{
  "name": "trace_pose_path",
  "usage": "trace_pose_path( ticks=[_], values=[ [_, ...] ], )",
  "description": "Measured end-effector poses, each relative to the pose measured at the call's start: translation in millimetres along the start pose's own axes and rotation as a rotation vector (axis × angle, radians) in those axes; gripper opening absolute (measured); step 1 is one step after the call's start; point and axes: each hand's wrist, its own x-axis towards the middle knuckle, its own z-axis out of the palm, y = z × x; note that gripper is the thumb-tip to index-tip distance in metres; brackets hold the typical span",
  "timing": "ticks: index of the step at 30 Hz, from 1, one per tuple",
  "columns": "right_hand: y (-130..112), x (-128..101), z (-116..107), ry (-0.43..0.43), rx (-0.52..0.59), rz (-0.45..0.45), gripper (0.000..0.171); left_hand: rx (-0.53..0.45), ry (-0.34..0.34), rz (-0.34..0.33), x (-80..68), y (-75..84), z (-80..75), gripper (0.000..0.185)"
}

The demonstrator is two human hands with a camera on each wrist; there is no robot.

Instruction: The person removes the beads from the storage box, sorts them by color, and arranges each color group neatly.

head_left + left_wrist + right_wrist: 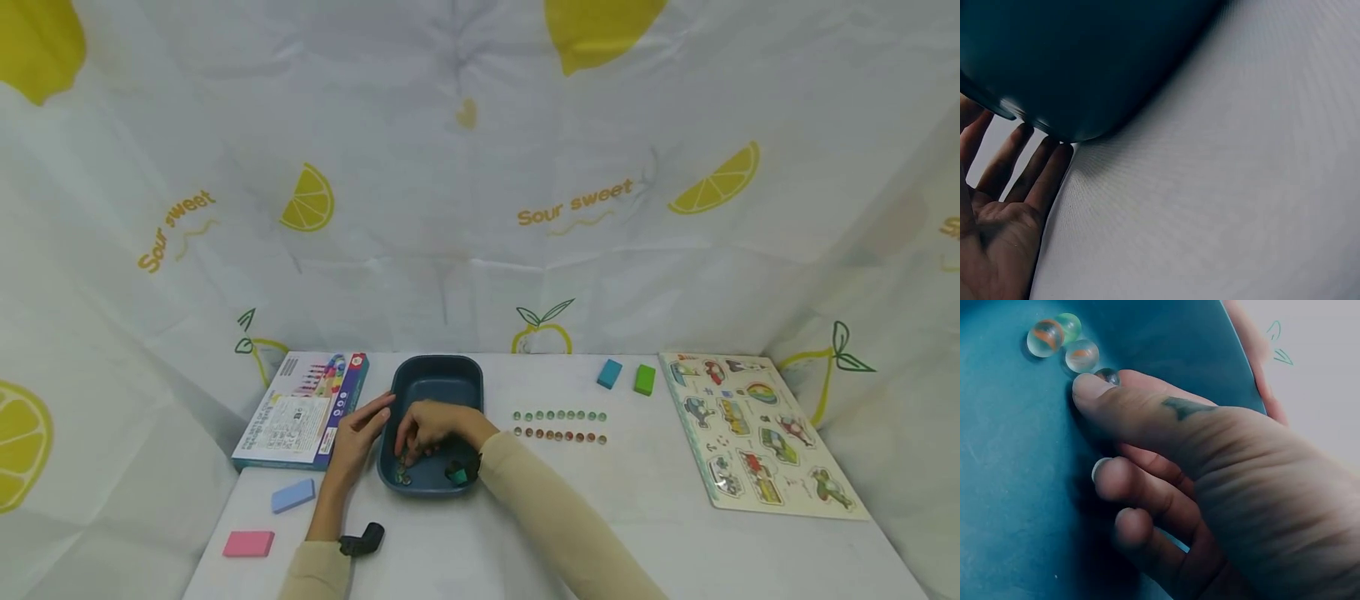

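A dark blue rectangular tub [438, 360] stands on the table with a few glass marbles in it. My right hand [431, 425] reaches down inside the tub, and in the right wrist view its thumb and index finger pinch a dark marble [1109, 376]. Close beside that marble lie a clear marble with an orange swirl [1082, 356], another orange-swirled marble [1045, 339] and a green marble [1070, 327]. Along the tub's left side is my left hand [356, 442], its extended fingertips touching the outer wall in the left wrist view.
Right of the tub lie a row of green marbles [560, 415] and a row of orange-brown marbles [558, 435]. A boxed set [300, 408], blue block [292, 496] and pink block [249, 544] are left. Teal [609, 374] and green blocks [644, 380] and a picture puzzle board [757, 433] sit right.
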Motion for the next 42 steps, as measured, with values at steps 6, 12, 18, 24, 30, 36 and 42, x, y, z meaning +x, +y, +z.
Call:
trace_pose_path(
  ticks=[6,12,18,24,30,36,42],
  values=[
    [-1,-9,-6,0.029,0.027,-0.033,0.009,-0.003,0.003,-0.014,-0.2,-0.8,-0.8,0.042],
    [5,-52,-38,0.169,0.058,-0.108,0.015,-0.008,0.005,-0.014,-0.3,-1.0,0.2,0.042],
    [36,-145,-58,0.353,0.077,-0.109,0.019,-0.015,0.000,-0.017,-0.7,-0.3,1.6,0.043],
    [90,-243,-54,0.541,0.062,0.063,0.023,-0.008,0.013,-0.009,-2.1,2.3,1.3,0.043],
    [130,-309,-37,0.636,0.039,0.210,0.016,-0.001,0.007,-0.010,-1.5,1.1,1.2,0.043],
    [145,-321,-22,0.681,-0.067,0.303,0.012,-0.004,0.014,-0.008,-0.9,-0.4,0.1,0.043],
    [148,-319,-20,0.684,-0.083,0.334,0.015,-0.016,0.011,-0.009,-0.9,0.9,1.2,0.043]
  ],
)
